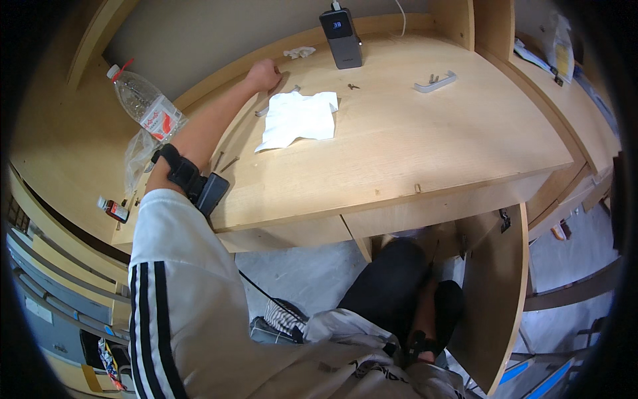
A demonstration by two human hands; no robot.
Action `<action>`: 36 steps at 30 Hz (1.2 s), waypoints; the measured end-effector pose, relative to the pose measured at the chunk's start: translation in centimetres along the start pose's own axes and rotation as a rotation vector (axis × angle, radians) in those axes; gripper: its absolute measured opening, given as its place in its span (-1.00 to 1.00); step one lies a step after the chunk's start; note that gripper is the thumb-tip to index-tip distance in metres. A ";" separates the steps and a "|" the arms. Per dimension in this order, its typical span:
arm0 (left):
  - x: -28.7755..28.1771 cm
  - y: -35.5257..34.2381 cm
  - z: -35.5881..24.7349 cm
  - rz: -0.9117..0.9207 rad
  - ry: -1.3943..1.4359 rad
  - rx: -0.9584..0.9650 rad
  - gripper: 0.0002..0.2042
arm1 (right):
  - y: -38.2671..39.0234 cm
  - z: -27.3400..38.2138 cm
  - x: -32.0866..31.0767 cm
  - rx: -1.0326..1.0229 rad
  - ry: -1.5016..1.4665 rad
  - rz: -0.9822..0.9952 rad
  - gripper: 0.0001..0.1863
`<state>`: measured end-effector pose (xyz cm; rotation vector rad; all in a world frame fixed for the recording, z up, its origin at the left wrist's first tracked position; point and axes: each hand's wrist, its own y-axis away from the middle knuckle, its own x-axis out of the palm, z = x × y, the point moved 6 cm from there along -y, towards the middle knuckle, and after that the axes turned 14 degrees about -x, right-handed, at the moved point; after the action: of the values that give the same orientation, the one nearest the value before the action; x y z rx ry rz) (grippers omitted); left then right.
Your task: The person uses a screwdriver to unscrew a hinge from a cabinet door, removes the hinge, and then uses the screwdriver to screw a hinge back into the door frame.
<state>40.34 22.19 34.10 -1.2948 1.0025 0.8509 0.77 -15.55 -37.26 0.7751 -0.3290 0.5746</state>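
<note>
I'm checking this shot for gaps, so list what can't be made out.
All in the head view:
Right hand: lost in shadow beyond the right forearm, beside the dark trousers.
Left hand: fingertips hidden behind the hand itself.
Grey handle: partly covered by the white paper.
Cabinet interior: mostly hidden by the desk and shadow.
Small dark pieces near the power bank: too small to identify.

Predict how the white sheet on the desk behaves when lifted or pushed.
The white sheet would probably flop, given its rippled edges. It looks thin, so likely light. Pushed, it may snag on the grey handle showing at its edge.
</note>
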 end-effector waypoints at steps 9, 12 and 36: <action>0.4 -0.8 0.6 0.116 -0.039 -0.103 -0.80 | -0.6 0.3 -1.9 -0.113 0.202 -0.010 -0.55; -2.5 0.0 -0.2 -0.124 -0.118 -0.016 -0.82 | -1.7 0.5 -2.1 -0.192 0.152 -0.035 -0.57; 8.2 49.4 -17.2 1.188 1.559 -0.302 -0.85 | 13.1 8.5 5.5 -0.172 0.274 0.052 -0.70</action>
<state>-4.48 9.88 8.83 -1.4874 3.1640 0.6967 -3.26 -12.29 -21.55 0.5151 -0.1435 0.6838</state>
